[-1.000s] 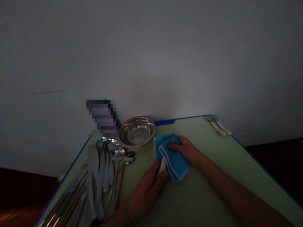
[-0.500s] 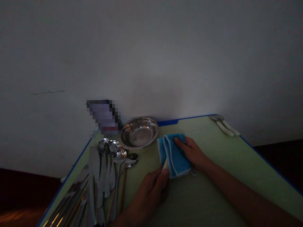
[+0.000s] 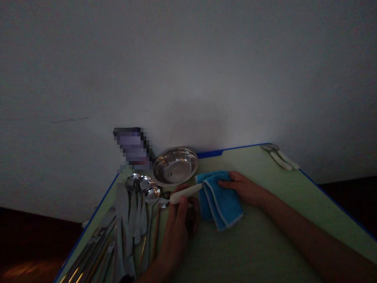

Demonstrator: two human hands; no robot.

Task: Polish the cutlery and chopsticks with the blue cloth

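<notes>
My left hand (image 3: 179, 224) grips a white-handled piece of cutlery (image 3: 186, 193) by its pale, rounded handle, thumb on the near side. The other end goes in behind the fold of a blue cloth (image 3: 225, 200), so I cannot see what kind of cutlery it is. That cloth has a light edging and is folded over. My right hand (image 3: 243, 188) pinches it at its upper right side, thumb in front and fingers behind. Both hands are just above the table, in front of a round metal bowl (image 3: 176, 167).
Several shiny spoons (image 3: 152, 194) lie left of my left hand, with several table knives (image 3: 120, 224) and other long cutlery nearer me. Two white-handled forks (image 3: 281, 159) rest at the far right edge. A blurred-out tablet or phone (image 3: 134, 147) leans against the wall (image 3: 206, 78).
My left hand has moved up and left and swung the handle from steep to nearly level. The cloth hangs a little lower and looser in my right hand.
</notes>
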